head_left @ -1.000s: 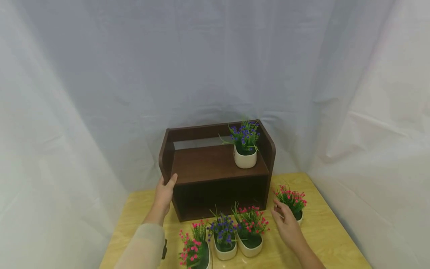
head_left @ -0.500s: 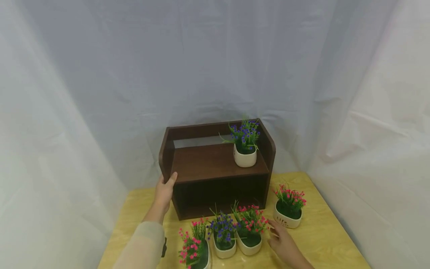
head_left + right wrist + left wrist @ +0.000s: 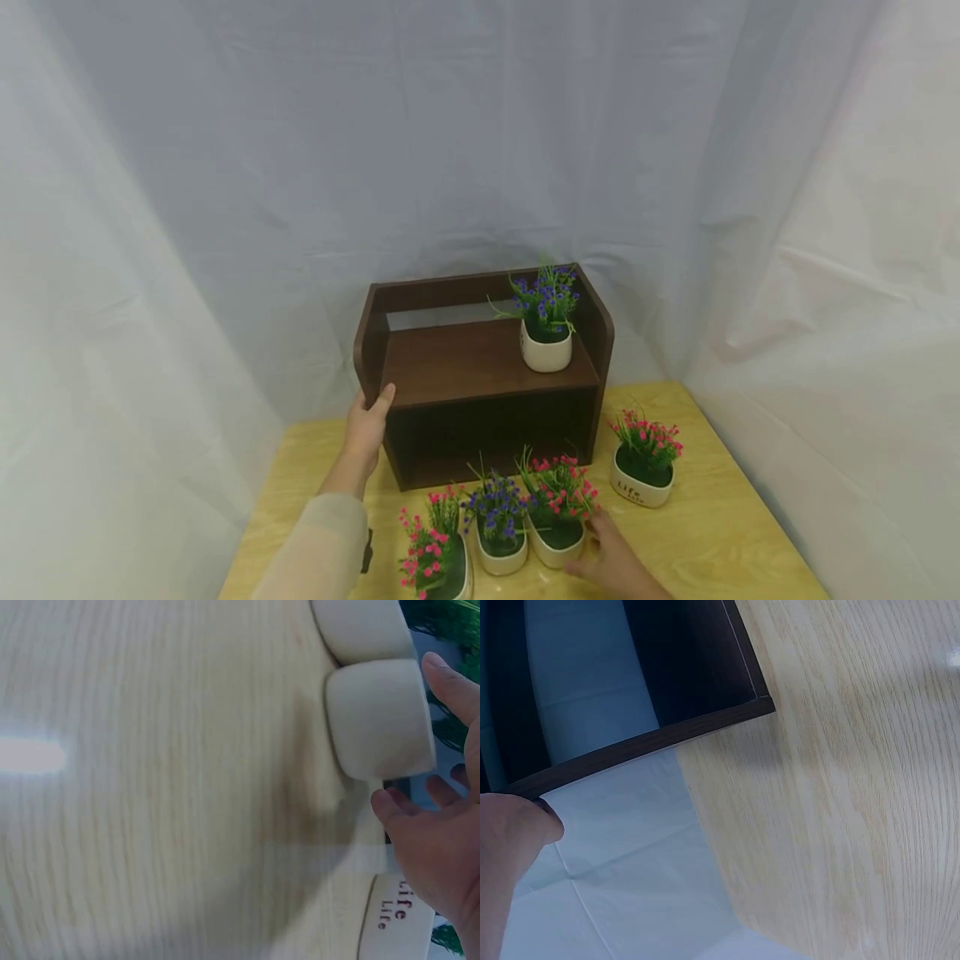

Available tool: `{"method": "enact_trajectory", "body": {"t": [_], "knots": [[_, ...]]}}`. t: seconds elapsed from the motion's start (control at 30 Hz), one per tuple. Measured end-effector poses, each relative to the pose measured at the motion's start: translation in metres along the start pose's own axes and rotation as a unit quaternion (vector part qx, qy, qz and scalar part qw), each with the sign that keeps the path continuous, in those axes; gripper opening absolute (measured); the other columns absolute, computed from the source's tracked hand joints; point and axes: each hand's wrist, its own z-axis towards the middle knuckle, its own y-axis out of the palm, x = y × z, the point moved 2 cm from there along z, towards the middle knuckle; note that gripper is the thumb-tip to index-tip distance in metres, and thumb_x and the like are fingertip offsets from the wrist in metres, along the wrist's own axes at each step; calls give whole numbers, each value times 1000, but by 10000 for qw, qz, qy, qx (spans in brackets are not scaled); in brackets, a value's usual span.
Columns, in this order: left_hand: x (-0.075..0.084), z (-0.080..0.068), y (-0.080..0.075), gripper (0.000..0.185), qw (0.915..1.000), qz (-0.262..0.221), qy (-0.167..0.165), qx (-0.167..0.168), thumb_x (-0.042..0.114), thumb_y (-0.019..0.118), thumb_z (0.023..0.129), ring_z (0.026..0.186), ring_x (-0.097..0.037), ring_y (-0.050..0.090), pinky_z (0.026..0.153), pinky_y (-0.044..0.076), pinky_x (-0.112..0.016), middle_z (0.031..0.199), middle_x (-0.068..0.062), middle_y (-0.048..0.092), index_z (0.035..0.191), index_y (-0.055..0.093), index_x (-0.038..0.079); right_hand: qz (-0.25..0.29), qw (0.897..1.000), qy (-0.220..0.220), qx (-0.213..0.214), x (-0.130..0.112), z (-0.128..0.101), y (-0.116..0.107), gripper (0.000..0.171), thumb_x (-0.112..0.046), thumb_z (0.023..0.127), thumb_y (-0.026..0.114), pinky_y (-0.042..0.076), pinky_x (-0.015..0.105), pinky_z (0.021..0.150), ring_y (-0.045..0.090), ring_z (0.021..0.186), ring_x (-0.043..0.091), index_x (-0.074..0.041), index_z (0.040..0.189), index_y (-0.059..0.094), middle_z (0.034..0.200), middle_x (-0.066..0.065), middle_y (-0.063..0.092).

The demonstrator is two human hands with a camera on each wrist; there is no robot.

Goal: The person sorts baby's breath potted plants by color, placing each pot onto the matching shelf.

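The left hand [image 3: 367, 425], just left of the frame's centre in the head view, reaches forward from a pale sleeve [image 3: 318, 546] and grips the front edge of the left side panel of a dark brown wooden shelf [image 3: 480, 367], the thumb laid up the panel's face; in the left wrist view a fingertip presses the panel's edge at the left of the frame.

The right hand [image 3: 611, 562], at the bottom of the frame right of centre, lies low over the table [image 3: 720, 533] with its fingers spread and relaxed, holding nothing. Its fingertips are beside a cream pot of pink flowers [image 3: 558, 512], the right-hand one of three pots standing in a row at the lower centre. The right wrist view shows the fingers [image 3: 450, 682] open on either side of that pot's rounded wall; whether they touch it cannot be told.

Another pink-flowered pot [image 3: 643, 467], standing apart at the right of the shelf, bears the word "Life", printed twice on its wall in the right wrist view. A pot of blue flowers [image 3: 546, 329] stands on the shelf's upper board, at its right end.
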Motion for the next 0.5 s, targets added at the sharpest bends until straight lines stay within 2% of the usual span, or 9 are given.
{"method": "enact_trajectory", "body": {"t": [0.2, 0.33, 0.5], "knots": [[-1, 0, 0, 77, 10000, 5, 33, 12, 50, 57, 111, 169, -42, 19, 139, 17, -62, 180, -18, 25, 173, 26, 15, -276, 9987, 121, 411, 4, 3, 12, 88, -33, 80, 97, 47, 72, 117, 58, 138, 54, 3, 148, 55, 155, 30, 51], [-1, 0, 0, 77, 10000, 18, 70, 39, 50, 58, 111, 169, -42, 20, 139, 17, -62, 180, -18, 26, 172, 28, 15, -422, 9963, 153, 730, 6, 5, 16, 87, -33, 79, 98, 52, 66, 115, 62, 135, 48, 4, 146, 57, 152, 29, 55], [0, -1, 0, 78, 10000, 26, 51, 24, 50, 58, 111, 169, -42, 19, 139, 16, -62, 180, -18, 25, 173, 27, 14, -476, 9951, 209, 846, 8, 9, 17, 89, -32, 78, 98, 59, 57, 108, 67, 129, 44, 4, 147, 56, 149, 27, 57]]}}
